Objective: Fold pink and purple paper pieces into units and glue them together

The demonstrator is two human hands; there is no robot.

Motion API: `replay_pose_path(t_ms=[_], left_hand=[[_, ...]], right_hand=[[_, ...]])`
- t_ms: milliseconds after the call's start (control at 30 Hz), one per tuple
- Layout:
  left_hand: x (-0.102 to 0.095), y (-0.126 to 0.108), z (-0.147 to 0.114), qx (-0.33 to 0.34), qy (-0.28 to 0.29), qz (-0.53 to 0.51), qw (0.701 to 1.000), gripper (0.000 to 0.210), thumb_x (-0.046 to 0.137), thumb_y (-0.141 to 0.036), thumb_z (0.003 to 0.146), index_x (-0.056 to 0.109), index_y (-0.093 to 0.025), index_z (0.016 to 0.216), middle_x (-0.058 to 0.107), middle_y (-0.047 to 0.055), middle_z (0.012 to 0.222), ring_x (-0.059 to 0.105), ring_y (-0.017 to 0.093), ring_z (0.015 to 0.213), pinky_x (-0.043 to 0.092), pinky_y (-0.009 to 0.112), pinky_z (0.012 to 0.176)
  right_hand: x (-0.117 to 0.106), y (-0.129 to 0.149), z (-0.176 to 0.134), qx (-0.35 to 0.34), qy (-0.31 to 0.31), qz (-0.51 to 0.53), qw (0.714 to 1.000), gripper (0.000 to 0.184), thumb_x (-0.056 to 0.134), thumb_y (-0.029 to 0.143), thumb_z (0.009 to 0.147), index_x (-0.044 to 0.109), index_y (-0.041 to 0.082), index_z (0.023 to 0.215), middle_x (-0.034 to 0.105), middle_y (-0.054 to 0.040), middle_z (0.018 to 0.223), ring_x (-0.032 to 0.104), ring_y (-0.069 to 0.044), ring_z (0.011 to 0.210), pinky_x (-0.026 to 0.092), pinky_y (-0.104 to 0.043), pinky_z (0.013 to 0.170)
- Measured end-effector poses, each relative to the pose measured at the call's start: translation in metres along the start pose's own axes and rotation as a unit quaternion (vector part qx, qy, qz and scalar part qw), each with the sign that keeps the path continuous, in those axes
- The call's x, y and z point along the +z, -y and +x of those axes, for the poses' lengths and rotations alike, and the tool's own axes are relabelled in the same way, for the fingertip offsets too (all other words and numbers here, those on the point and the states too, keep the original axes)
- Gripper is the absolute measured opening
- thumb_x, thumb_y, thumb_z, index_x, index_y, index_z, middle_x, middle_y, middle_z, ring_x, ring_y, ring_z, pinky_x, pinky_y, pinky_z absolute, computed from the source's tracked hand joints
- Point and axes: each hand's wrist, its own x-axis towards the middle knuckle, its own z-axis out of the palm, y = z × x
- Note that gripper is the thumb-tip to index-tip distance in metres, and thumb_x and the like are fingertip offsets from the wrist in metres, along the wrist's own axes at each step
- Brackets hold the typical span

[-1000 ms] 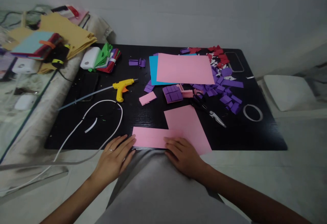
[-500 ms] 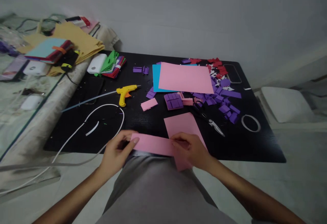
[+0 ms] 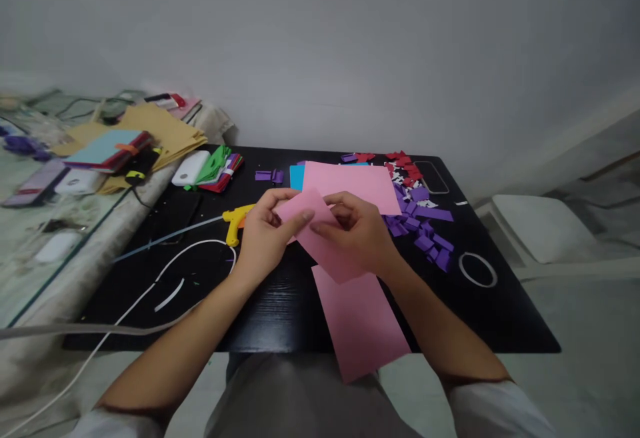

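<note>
Pink paper piece [image 3: 326, 250] is between our two hands, over the middle of the black table [image 3: 270, 321], slanting from far left to near right. Our left hand [image 3: 264, 233] pinches its far left end, thumb on top, and our right hand [image 3: 361, 233] grips its right side with thumb and bent fingers. We judge it very light and fairly stiff for paper, dry rather than slippery, yet easy to crease or tear, so we do best to hold it by the edges with a soft pinch. Its right side is covered by our right hand, most of our fingertips behind it are hidden, and we cannot tell whether it is one layer or several. Its near corner overlaps the near pink sheet [image 3: 361, 328] in view, though we cannot tell if they touch. Our left hand blocks the front of the yellow glue gun [image 3: 232, 226], and our hands partly cover the far pink sheet [image 3: 353, 183].
</note>
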Motion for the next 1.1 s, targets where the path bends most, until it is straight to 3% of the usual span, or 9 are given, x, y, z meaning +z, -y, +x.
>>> replay_pose_path(t_ms=[167, 300, 367, 467, 633, 867, 1000, 1100], left_hand=[[0.007, -0.004, 0.027, 0.02, -0.033, -0.052, 0.998, 0.04, 0.094, -0.032, 0.072, 0.071, -0.022, 0.104, 0.071, -0.002, 0.077, 0.06, 0.011, 0.059, 0.049, 0.022, 0.055], [0.012, -0.008, 0.043, 0.054, -0.005, -0.099, 0.994, 0.028, 0.08, -0.047, 0.089, 0.073, -0.02, 0.093, 0.067, 0.0, 0.076, 0.06, 0.011, 0.065, 0.051, 0.022, 0.061], [0.014, -0.009, 0.047, 0.078, 0.013, -0.081, 0.994, 0.028, 0.082, -0.045, 0.087, 0.072, -0.019, 0.087, 0.066, -0.001, 0.075, 0.06, 0.011, 0.067, 0.051, 0.022, 0.063], [0.017, -0.011, 0.05, 0.097, 0.036, -0.018, 0.994, 0.027, 0.091, -0.034, 0.077, 0.072, -0.02, 0.09, 0.07, 0.0, 0.079, 0.062, 0.012, 0.071, 0.052, 0.023, 0.066], [0.014, -0.018, 0.051, 0.08, 0.093, 0.04, 0.992, 0.026, 0.087, -0.039, 0.081, 0.071, -0.019, 0.088, 0.07, 0.001, 0.08, 0.062, 0.014, 0.07, 0.053, 0.025, 0.065], [0.003, -0.016, 0.051, 0.052, 0.144, -0.034, 0.988, 0.033, 0.068, -0.05, 0.099, 0.069, -0.02, 0.085, 0.061, 0.0, 0.074, 0.057, 0.013, 0.066, 0.05, 0.026, 0.063], [0.007, -0.016, 0.051, 0.073, 0.143, 0.015, 0.987, 0.027, 0.078, -0.047, 0.092, 0.071, -0.02, 0.092, 0.064, 0.0, 0.078, 0.059, 0.013, 0.067, 0.051, 0.025, 0.063], [0.013, -0.015, 0.049, 0.093, 0.145, 0.041, 0.984, 0.03, 0.081, -0.046, 0.09, 0.07, -0.02, 0.102, 0.067, 0.002, 0.089, 0.063, 0.014, 0.077, 0.054, 0.026, 0.072]], right_hand=[[-0.008, 0.012, 0.016, 0.0, -0.006, 0.077, 0.997, 0.029, 0.087, 0.033, 0.078, 0.072, 0.021, 0.1, 0.08, -0.0019, 0.088, 0.073, -0.018, 0.077, 0.056, -0.031, 0.07], [-0.011, 0.021, 0.024, 0.007, -0.06, 0.125, 0.99, 0.023, 0.084, 0.038, 0.082, 0.073, 0.021, 0.093, 0.078, -0.003, 0.09, 0.072, -0.019, 0.081, 0.058, -0.032, 0.073], [-0.011, 0.024, 0.026, 0.002, -0.083, 0.123, 0.989, 0.018, 0.077, 0.039, 0.088, 0.072, 0.022, 0.091, 0.077, -0.0023, 0.089, 0.071, -0.018, 0.081, 0.058, -0.032, 0.073], [-0.013, 0.025, 0.029, -0.028, -0.095, 0.105, 0.989, 0.012, 0.073, 0.034, 0.09, 0.072, 0.022, 0.09, 0.075, -0.0023, 0.09, 0.071, -0.019, 0.085, 0.059, -0.033, 0.077], [-0.022, 0.02, 0.031, -0.093, -0.109, 0.056, 0.988, 0.015, 0.077, 0.032, 0.085, 0.073, 0.023, 0.095, 0.075, -0.0031, 0.095, 0.071, -0.019, 0.088, 0.061, -0.036, 0.083], [-0.031, 0.02, 0.027, -0.075, -0.103, 0.078, 0.989, 0.018, 0.084, 0.033, 0.082, 0.076, 0.022, 0.093, 0.077, -0.0021, 0.088, 0.072, -0.017, 0.082, 0.062, -0.033, 0.076], [-0.029, 0.019, 0.027, -0.067, -0.101, 0.08, 0.989, 0.028, 0.09, 0.039, 0.078, 0.075, 0.021, 0.094, 0.075, -0.0016, 0.086, 0.072, -0.018, 0.08, 0.063, -0.033, 0.073], [-0.025, 0.016, 0.027, -0.074, -0.097, 0.069, 0.99, 0.029, 0.09, 0.041, 0.079, 0.074, 0.022, 0.093, 0.075, -0.0023, 0.089, 0.072, -0.017, 0.08, 0.062, -0.032, 0.073]])
